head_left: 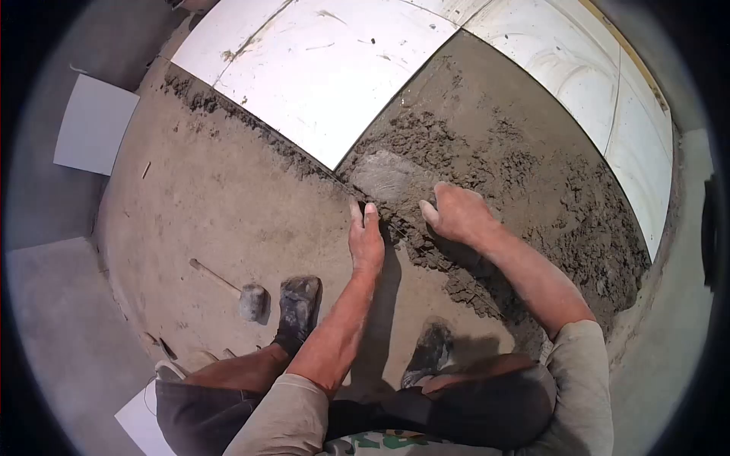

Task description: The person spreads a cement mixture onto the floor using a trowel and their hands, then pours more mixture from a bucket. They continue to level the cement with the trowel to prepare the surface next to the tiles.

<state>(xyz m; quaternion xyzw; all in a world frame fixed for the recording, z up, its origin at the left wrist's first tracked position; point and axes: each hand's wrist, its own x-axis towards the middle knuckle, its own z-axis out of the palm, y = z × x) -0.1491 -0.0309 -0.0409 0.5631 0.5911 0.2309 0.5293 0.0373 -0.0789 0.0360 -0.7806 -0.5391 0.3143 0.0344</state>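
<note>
My right hand (460,215) is closed around the handle of a trowel, the handle itself mostly hidden by the fingers. The flat, mortar-smeared trowel blade (382,176) lies on the wet grey mortar (487,152), close to the corner of a large white tile (327,68). My left hand (366,239) has its fingers stretched out at the mortar's edge, just below that tile corner. Nothing shows in it.
A mallet (252,302) lies on the bare concrete floor (228,205), left of my feet. White tiles (563,68) border the mortar at the upper right. A loose white tile (95,124) leans by the left wall, and another white piece (144,422) is at lower left.
</note>
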